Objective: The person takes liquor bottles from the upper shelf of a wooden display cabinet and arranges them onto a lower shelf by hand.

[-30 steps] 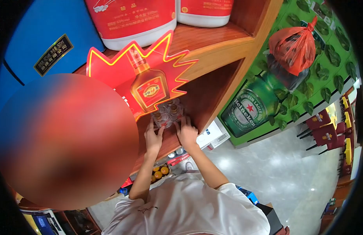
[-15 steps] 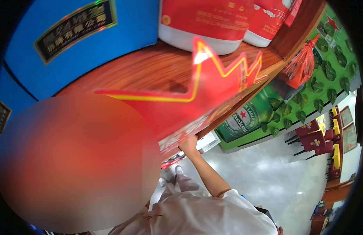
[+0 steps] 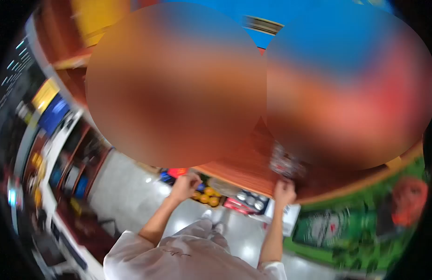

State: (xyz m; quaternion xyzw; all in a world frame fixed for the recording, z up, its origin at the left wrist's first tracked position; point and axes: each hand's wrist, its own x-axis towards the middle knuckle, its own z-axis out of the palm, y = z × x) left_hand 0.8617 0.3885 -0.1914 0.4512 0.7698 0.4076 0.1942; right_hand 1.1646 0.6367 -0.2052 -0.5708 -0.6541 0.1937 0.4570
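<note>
My right hand [image 3: 285, 191] is at the front edge of the wooden shelf [image 3: 251, 161], fingers closed on a crumpled, clear plastic-looking packet [image 3: 285, 161] with white and red marks. Motion smears this packet, and its upper part runs toward a blurred patch. My left hand [image 3: 185, 186] is raised just in front of the shelf edge, its fingers curled together. Whatever may be in them, I cannot make out. Two large blurred patches hide most of the shelf top.
Below the shelf stand orange-yellow round items [image 3: 208, 196] and a box of silver-topped cans [image 3: 252, 199]. A green Heineken panel [image 3: 332, 228] and an orange-red bag [image 3: 409, 198] are at the right. Blue boxes [image 3: 260, 39] show behind; shelving [image 3: 76, 175] stands left across the grey floor [image 3: 127, 179].
The view has swung left. My right hand, earlier at the red jagged-edged sign by the shelf edge, now holds the clear packet. My left hand has come into view. The sign no longer shows clearly.
</note>
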